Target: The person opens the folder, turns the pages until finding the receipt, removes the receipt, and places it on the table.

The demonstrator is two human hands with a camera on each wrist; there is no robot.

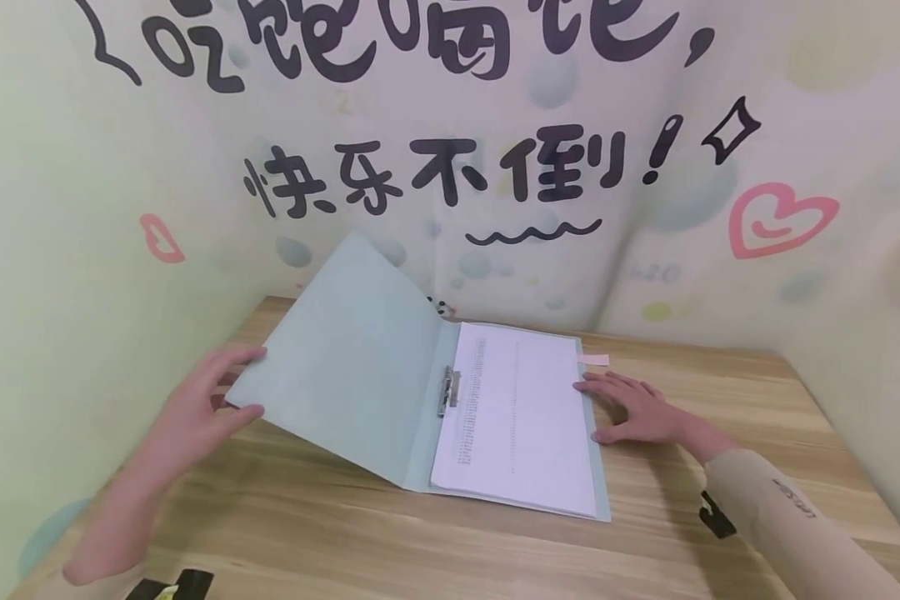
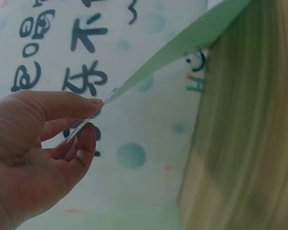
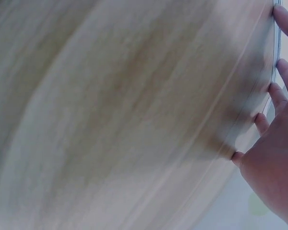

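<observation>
A light blue file folder [image 1: 345,358] lies on the table with its front cover raised and tilted to the left. My left hand [image 1: 191,417] pinches the cover's outer edge between thumb and fingers; the left wrist view shows the thin cover [image 2: 182,45] running away from the fingertips. Inside, a stack of white printed paper [image 1: 540,425] lies flat on the back cover beside a metal clip [image 1: 450,392] near the spine. My right hand [image 1: 637,410] rests at the folder's right edge, fingers spread and fingertips along that edge, as the right wrist view also shows.
The folder lies on a wood-grain table [image 1: 330,533]. A small pale pink tab [image 1: 595,360] sticks out past the folder's upper right side. Behind the table stands a wall [image 1: 495,275] with black lettering and painted hearts, and side walls flank the table.
</observation>
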